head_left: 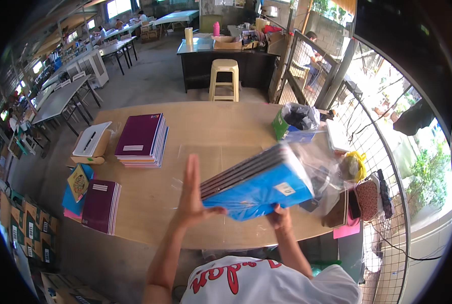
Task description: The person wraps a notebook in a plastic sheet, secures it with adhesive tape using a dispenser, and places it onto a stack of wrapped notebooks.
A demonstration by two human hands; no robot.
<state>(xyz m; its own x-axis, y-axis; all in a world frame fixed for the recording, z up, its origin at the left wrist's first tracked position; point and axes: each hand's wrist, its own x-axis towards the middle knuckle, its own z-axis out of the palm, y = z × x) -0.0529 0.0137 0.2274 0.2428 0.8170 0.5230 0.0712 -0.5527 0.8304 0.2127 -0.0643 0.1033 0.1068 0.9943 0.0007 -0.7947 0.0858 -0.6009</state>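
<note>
A thick stack of blue-covered notebooks (256, 190) is tilted above the middle of the table, with clear plastic (319, 172) around its right end. My right hand (280, 218) grips the stack's near lower edge, thumb on the blue cover; its other fingers are hidden beneath. At the stack's left end my left hand (189, 202) is open, fingers stretched upward and thumb spread toward the near corner. Purple notebooks stand in a tall pile (140, 137) at the table's far left. Another purple pile (102, 207) lies nearer, at the left edge.
Left of the piles are a white pad with a pen (91, 142) and a small yellow booklet (78, 183). At right stand a bag-lined green box (292, 124), a yellow plastic bag (355, 166) and pouches (367, 197). Wire mesh (383, 202) borders the right side. A stool (224, 78) stands beyond.
</note>
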